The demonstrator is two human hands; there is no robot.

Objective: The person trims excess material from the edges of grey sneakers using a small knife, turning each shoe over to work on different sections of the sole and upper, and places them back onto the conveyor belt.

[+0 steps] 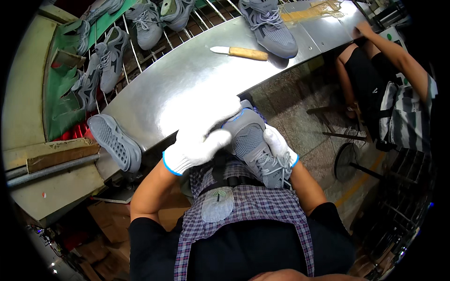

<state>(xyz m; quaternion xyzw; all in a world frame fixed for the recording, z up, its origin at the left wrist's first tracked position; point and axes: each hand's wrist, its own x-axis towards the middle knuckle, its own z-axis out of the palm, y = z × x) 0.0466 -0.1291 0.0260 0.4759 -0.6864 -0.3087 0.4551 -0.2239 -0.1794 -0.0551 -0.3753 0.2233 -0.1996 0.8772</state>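
Observation:
I hold a grey mesh sneaker (253, 143) against my checked apron, toe pointing away from me. My left hand (206, 136), in a white glove, presses over the toe and sole edge. From the right side, my right hand (280, 147), also gloved white, grips the shoe by its laces. Both hands sit at the near edge of the steel table (187, 79).
A knife with a wooden handle (241, 52) and a grey sneaker (269, 25) lie on the table's far part. Another sneaker (115, 140) lies sole-up at the table's left end. Several sneakers (110, 56) rest on a wire rack behind. A seated person (389, 79) is at right.

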